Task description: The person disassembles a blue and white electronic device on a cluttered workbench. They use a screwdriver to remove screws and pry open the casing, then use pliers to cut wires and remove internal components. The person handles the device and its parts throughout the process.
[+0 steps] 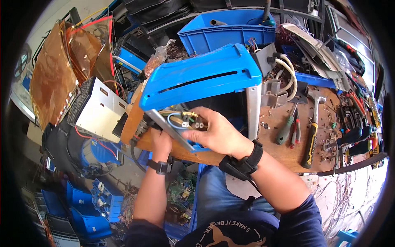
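Note:
A blue plastic cover with a long slot sits on grey metal uprights, forming an open frame on the wooden workbench. Under its near left corner, my right hand closes thumb and fingers around a bundle of wires, among them a blue one and several with pale round ends. My left hand is lower and to the left, beside the slanting metal upright. Its fingers are mostly hidden behind the frame, so their grip does not show. A dark cable hangs off the bench edge nearby.
On the bench's right lie a hammer, a green-handled screwdriver and red-handled pliers. More hand tools crowd the far right. A blue crate stands behind, and a white metal box at left.

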